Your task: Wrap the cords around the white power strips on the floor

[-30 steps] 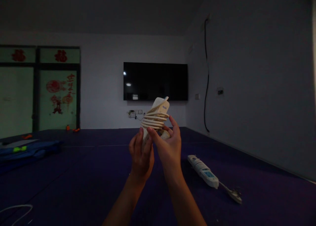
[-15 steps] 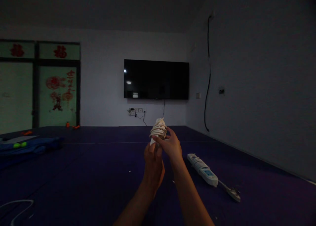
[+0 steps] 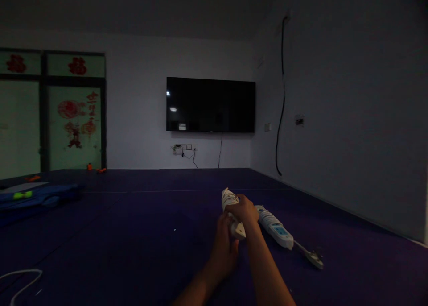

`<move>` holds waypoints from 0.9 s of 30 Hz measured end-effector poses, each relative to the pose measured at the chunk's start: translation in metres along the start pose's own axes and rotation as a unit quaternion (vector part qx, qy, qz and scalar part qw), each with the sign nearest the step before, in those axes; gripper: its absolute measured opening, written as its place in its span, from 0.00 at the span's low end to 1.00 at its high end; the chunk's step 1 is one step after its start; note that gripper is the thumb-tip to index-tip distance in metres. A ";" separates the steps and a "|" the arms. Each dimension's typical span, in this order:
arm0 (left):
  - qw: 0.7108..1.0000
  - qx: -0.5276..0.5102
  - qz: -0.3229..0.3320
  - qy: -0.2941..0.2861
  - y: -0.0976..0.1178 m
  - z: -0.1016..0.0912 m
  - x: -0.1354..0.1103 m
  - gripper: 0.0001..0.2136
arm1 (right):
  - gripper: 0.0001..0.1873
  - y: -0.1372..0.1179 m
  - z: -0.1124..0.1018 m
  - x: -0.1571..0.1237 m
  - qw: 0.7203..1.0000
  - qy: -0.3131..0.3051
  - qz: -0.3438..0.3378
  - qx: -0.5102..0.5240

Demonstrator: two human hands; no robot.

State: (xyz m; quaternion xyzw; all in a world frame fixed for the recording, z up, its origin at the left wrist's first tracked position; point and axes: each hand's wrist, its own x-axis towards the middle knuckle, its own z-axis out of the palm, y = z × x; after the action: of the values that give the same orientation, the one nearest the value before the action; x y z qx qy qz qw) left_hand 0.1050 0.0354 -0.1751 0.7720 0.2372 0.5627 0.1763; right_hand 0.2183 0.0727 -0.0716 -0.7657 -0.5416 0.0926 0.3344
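Note:
Both my hands hold a white power strip (image 3: 230,208) with its cord wound round it, low over the dark purple floor. My left hand (image 3: 224,243) grips its near end from below. My right hand (image 3: 246,210) is closed over its middle. A second white power strip (image 3: 274,228) with a wound cord lies on the floor just to the right, its plug (image 3: 316,259) trailing toward me.
A black television (image 3: 210,104) hangs on the far wall above a wall socket (image 3: 183,148). A black cable (image 3: 280,96) runs down the right wall. A blue bag (image 3: 36,196) lies at far left, a white cord (image 3: 20,283) at bottom left. Glass doors (image 3: 50,114) with red decorations stand left.
My hands have lowered the wound power strip from chest height, forward and to the right, down beside the second strip on the floor. The strip has tipped from upright toward lying flat.

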 end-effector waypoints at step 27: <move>0.827 -0.466 -0.263 -0.171 0.018 0.060 -0.006 0.30 | 0.32 0.072 0.004 0.025 0.995 -0.012 0.070 -0.066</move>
State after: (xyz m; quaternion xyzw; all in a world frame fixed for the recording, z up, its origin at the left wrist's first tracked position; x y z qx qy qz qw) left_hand 0.1633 0.0168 -0.1888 0.5905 0.1074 0.3973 0.6942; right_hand 0.2816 0.0829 -0.1135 -0.8208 -0.4959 0.0887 0.2692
